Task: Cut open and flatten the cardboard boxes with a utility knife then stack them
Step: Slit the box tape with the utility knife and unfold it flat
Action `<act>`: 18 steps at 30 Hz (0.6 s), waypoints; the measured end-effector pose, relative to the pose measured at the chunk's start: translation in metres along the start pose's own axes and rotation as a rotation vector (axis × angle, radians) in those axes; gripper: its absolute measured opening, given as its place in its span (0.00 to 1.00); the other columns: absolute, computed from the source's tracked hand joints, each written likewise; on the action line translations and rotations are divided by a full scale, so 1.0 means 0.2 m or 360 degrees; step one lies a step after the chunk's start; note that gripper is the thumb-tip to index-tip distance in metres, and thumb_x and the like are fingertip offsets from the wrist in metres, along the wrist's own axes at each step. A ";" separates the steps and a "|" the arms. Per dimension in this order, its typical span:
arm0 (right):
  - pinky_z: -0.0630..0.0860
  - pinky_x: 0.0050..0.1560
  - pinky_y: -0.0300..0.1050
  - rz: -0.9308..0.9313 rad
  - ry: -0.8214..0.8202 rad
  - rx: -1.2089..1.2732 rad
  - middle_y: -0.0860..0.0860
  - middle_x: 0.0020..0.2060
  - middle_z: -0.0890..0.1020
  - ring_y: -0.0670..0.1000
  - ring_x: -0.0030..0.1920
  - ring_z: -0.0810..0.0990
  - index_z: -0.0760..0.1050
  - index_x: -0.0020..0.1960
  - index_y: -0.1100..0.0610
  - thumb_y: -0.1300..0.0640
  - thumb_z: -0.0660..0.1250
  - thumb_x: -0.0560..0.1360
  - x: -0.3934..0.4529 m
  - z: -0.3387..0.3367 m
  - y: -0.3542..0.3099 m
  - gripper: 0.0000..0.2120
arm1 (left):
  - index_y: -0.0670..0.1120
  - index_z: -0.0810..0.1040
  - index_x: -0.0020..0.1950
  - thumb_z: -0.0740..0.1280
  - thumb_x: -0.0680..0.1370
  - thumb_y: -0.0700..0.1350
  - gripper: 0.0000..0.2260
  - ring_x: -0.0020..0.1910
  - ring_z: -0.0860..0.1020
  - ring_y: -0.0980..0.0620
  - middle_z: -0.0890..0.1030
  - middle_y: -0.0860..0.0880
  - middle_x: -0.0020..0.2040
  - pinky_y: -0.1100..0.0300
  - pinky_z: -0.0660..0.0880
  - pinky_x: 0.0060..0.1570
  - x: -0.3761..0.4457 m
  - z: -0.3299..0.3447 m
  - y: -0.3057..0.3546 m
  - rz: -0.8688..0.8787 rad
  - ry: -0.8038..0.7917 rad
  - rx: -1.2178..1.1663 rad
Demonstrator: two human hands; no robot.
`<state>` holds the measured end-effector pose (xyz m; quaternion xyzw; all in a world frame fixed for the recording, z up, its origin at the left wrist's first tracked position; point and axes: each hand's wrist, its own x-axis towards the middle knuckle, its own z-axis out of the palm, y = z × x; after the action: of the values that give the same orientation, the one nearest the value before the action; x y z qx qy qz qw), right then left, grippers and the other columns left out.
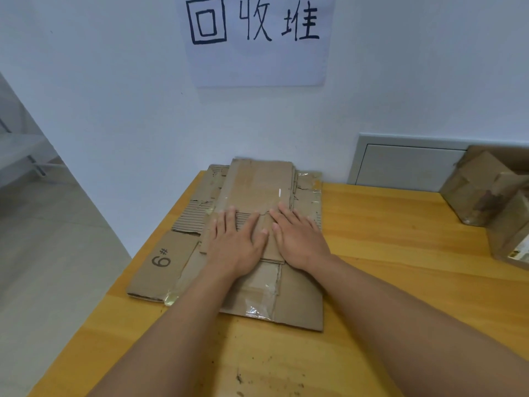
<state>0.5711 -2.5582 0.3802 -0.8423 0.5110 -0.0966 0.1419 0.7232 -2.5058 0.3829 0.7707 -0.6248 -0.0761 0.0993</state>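
Our left hand (234, 245) and right hand (300, 242) lie flat, side by side, fingers straight and spread a little, pressing down on the top flattened box (257, 184) of the stack of flattened cardboard (297, 299). Our palms and wrists hide the middle of that top sheet, so we cannot tell how its flaps meet beneath them. No utility knife shows anywhere we can see.

The stack sits at the table's far left corner, its far edge close to the wall. A lower sheet (160, 270) sticks out to the left, marked "6#", and clear tape glints on several edges.

At the right, two unflattened boxes (483, 193) stand on the wooden table (400, 253), the nearer one cut off by the frame; their contents are not visible.

On the white wall (114, 110) hangs a paper sign (257, 41) with handwritten characters, its top cut off. A grey panel (406, 164) is set low in the wall, partly behind the boxes. Grey floor (51, 253) runs along the left.
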 end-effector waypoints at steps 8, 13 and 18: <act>0.44 0.78 0.57 -0.0022 0.0052 -0.0025 0.46 0.81 0.44 0.54 0.80 0.43 0.44 0.80 0.43 0.42 0.44 0.84 -0.09 -0.09 0.00 0.26 | 0.60 0.54 0.79 0.46 0.81 0.65 0.26 0.80 0.44 0.45 0.50 0.43 0.81 0.47 0.39 0.77 -0.05 -0.01 0.03 0.0055 0.0265 0.0106; 0.46 0.79 0.55 -0.0013 0.0218 0.0070 0.51 0.81 0.48 0.53 0.80 0.44 0.45 0.81 0.47 0.43 0.50 0.84 -0.26 -0.13 0.06 0.29 | 0.54 0.65 0.76 0.45 0.82 0.64 0.28 0.78 0.55 0.44 0.58 0.44 0.79 0.47 0.47 0.76 -0.12 -0.06 0.05 0.0139 0.0488 -0.0023; 0.47 0.78 0.55 0.0021 0.0260 0.0044 0.52 0.80 0.53 0.54 0.80 0.46 0.46 0.80 0.46 0.41 0.50 0.83 -0.45 -0.21 0.18 0.29 | 0.53 0.63 0.76 0.52 0.82 0.63 0.26 0.78 0.56 0.47 0.59 0.48 0.79 0.46 0.52 0.76 -0.28 -0.10 0.19 0.0271 0.0533 -0.0212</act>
<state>0.4864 -2.5006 0.4064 -0.8262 0.5249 -0.1712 0.1120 0.6809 -2.4577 0.4108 0.7088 -0.6560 0.0208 0.2587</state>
